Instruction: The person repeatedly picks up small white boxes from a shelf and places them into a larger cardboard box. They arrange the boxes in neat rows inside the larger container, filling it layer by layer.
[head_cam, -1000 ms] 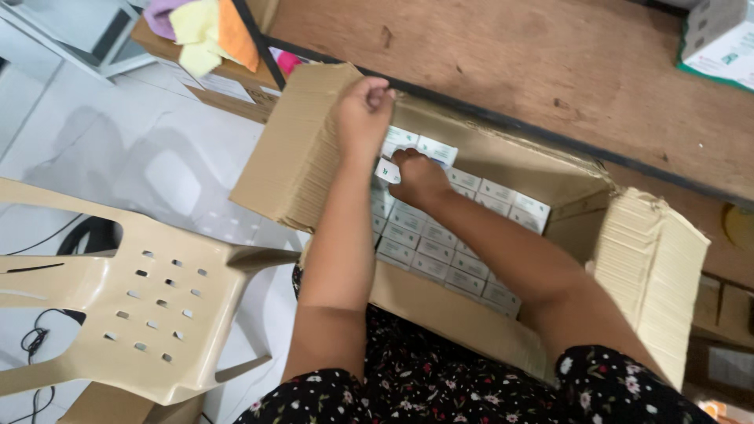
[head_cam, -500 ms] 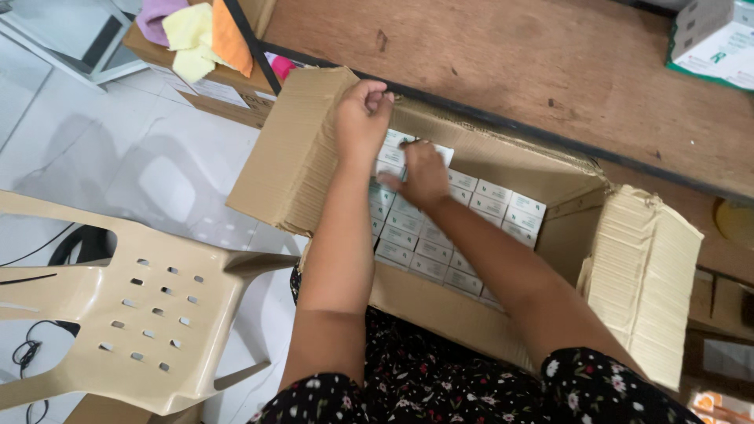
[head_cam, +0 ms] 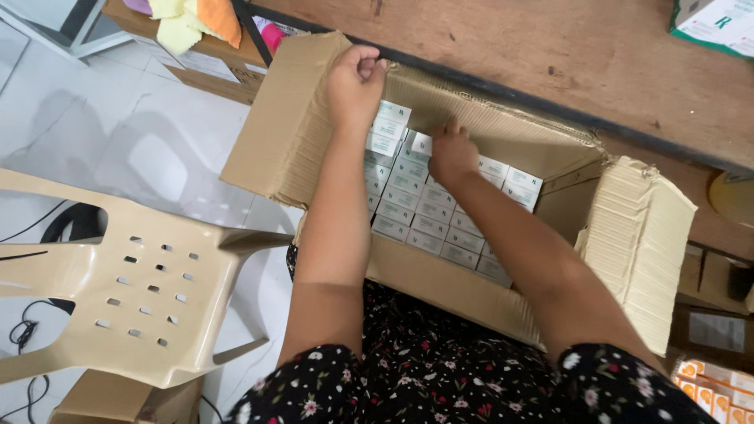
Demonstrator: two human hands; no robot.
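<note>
Head view: your left hand point(head_cam: 355, 81) has slid up to the far corner of the cardboard carton point(head_cam: 287, 126), fingers curled over its edge. Your right hand point(head_cam: 451, 153) has moved left, pinching one small white box point(head_cam: 421, 143) from the packed rows.

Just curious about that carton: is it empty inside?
No, the cardboard carton is packed with rows of small white boxes that both hands reach into.
</note>
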